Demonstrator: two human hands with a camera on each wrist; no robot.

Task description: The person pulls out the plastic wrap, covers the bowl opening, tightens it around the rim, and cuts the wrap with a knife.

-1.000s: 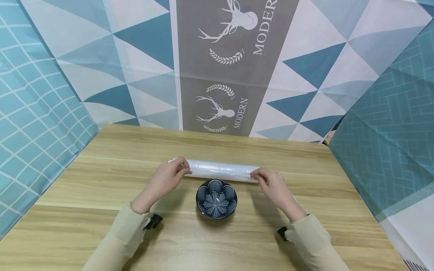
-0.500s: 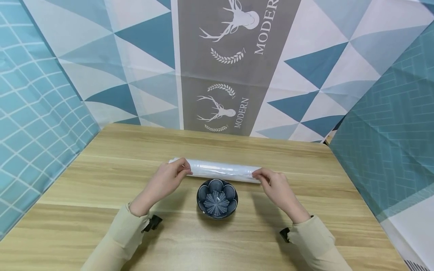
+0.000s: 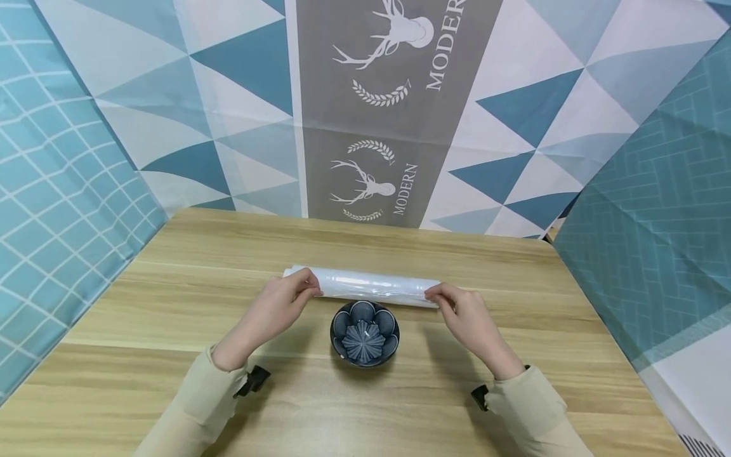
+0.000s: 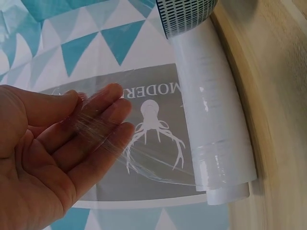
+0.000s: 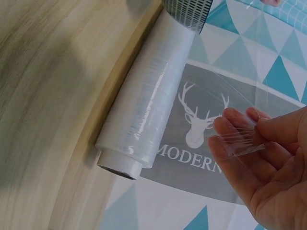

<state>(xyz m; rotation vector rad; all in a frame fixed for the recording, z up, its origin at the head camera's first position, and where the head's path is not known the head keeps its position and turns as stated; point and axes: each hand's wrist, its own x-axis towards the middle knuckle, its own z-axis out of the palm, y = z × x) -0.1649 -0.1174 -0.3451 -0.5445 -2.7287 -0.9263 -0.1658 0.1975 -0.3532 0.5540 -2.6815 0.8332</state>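
Note:
A roll of clear plastic wrap [image 3: 371, 285] lies crosswise on the table, behind a dark blue bowl [image 3: 364, 334] with petal-shaped panels. With thumb and fingers, my left hand [image 3: 274, 311] pinches one end of the wrap's loose film [image 4: 148, 170]. The film's other end [image 5: 244, 143] is pinched by my right hand [image 3: 471, 327], where it bunches into wrinkles. Both hands are raised, apart from the roll, and the thin sheet runs from it to them. Part of the bowl [image 4: 187, 17] shows beside the roll in the left wrist view.
The wooden table [image 3: 365, 419] ends at a patterned cloth backdrop [image 3: 365, 114] with triangles and deer heads. Teal tiled-pattern cloths [image 3: 57, 190] hang along the left and right sides. Each sleeve carries a small black wrist device [image 3: 251, 381].
The right hand has shifted very slightly right. Both hands keep pinching the film, and the roll and bowl stay in place.

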